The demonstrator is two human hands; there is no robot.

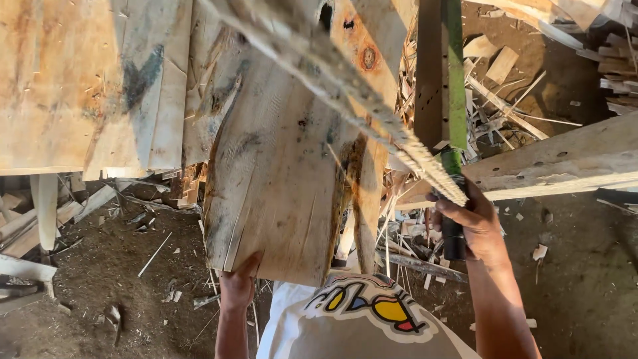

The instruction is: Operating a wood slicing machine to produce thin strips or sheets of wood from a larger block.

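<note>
Plank: a rough, pale wooden plank (279,173) fills the centre of the frame, its near end low in the middle, its far end running up out of view; dark stains and a knot mark its upper part.
Left hand: the left hand (237,284) grips the plank's near lower corner, fingers curled under the edge, thumb side against the wood.
Right hand: the right hand (468,223) is closed round the dark handle of a green-shafted tool (454,86) that stands up the right of centre.
Saw strip: a long toothed strip (372,110) crosses diagonally from the top centre down to the right hand; whether that hand also holds it, I cannot tell.
Handling: the plank looks stiff and fairly heavy, splintery rather than slippery; the plain end corner and long edges seem the safest holds, away from the split along its right side.
Surroundings: a wide board worktop (86,86) at upper left, a beam (565,159) at right, offcuts and shavings (512,100) on the dirt floor (100,292).
</note>
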